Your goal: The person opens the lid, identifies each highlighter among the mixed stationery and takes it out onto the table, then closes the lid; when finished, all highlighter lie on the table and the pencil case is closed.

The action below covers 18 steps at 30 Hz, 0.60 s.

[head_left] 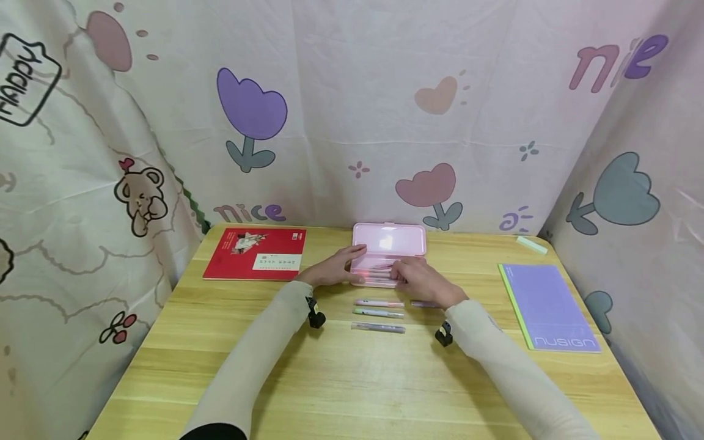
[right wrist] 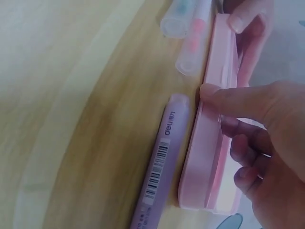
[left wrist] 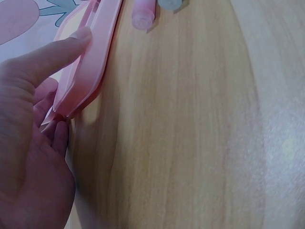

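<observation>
A pink pencil case stands with its lid raised at the table's back edge, several pens lying inside. My left hand grips its left end; in the left wrist view the thumb lies on the front wall and the fingers wrap the end. At the right part, my right hand has its thumb on the front wall and its fingers curled over the rim, as the right wrist view shows. Before the case lie a pink-tipped marker, a green-tipped marker, a greyish marker and a purple marker, partly under my right wrist.
A red booklet lies at the back left. On the right is a purple notebook, with a pale green stick-like object behind it. Printed curtains hang round the back and sides of the wooden table.
</observation>
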Tool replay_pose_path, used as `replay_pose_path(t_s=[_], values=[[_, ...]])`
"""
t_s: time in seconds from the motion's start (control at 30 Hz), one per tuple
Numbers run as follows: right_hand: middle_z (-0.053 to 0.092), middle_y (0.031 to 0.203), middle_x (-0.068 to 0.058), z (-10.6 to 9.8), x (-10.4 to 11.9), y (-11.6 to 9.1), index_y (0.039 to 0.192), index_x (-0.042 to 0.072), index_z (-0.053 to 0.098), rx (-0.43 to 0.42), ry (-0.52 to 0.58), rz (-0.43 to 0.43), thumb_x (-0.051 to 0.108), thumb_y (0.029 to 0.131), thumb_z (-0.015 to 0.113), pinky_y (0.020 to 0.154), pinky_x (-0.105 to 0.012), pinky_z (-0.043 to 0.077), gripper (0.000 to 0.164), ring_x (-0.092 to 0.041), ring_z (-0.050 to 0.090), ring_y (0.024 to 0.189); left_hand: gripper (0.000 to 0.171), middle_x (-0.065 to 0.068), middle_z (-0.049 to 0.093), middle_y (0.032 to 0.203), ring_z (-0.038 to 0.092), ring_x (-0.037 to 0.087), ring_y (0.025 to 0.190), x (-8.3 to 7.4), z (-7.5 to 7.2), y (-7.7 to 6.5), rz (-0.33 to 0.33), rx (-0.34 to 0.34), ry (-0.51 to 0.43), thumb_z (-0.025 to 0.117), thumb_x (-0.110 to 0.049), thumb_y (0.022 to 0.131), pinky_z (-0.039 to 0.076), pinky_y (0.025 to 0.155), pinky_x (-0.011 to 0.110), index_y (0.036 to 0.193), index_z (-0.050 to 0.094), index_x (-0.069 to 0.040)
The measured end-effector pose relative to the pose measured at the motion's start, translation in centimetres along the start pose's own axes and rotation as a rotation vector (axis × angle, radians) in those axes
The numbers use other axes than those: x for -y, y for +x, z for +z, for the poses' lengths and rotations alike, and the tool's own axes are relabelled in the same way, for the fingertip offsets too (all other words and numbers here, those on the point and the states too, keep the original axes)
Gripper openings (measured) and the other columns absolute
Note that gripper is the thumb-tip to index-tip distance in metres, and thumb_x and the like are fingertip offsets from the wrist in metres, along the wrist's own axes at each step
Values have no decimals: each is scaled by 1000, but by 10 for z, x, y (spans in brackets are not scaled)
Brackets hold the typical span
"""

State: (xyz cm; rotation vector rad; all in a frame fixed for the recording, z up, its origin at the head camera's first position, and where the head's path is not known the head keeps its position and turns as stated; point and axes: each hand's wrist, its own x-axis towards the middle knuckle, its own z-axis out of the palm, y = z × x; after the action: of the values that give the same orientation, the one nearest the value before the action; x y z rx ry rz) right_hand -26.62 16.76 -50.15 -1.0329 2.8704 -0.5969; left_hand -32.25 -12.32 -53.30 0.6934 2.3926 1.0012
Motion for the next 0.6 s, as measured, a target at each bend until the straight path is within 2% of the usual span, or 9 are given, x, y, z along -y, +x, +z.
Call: replay_pose_path(t_s=[0.17, 0.3, 0.47, 0.6], values=[[76, 99, -3, -1, -4, 1, 105, 6, 76, 30, 114, 36, 4, 95, 82, 87, -38, 60, 12, -16, 66, 91, 102, -1, 12, 185, 8, 33, 172, -1, 0, -2, -3, 8, -25, 79, -48, 94, 16, 134, 70, 176, 21, -31], [72, 96, 0, -7, -8, 1, 105, 9, 78, 39, 158, 91, 5, 99, 78, 84, -35, 57, 8, -14, 62, 89, 102, -1, 11, 185, 8, 32, 172, -2, -1, -2, -2, 11, -16, 79, -49, 94, 16, 135, 69, 176, 20, -31], [70, 95, -2, -19, -16, -7, 107, 6, 78, -35, 152, 107, 7, 102, 75, 83, -38, 57, 7, -16, 61, 88, 101, 1, 11, 185, 8, 33, 172, -4, -1, -3, 13, 6, -5, 77, -47, 96, 16, 135, 69, 176, 20, -28], [72, 102, -3, -28, -26, -23, 112, 7, 78, -99, 160, 135, 11, 103, 75, 84, -39, 56, 10, -18, 63, 94, 101, 1, 12, 185, 9, 34, 171, -5, -1, -3, -1, 5, -12, 79, -46, 95, 16, 135, 69, 176, 21, -29]])
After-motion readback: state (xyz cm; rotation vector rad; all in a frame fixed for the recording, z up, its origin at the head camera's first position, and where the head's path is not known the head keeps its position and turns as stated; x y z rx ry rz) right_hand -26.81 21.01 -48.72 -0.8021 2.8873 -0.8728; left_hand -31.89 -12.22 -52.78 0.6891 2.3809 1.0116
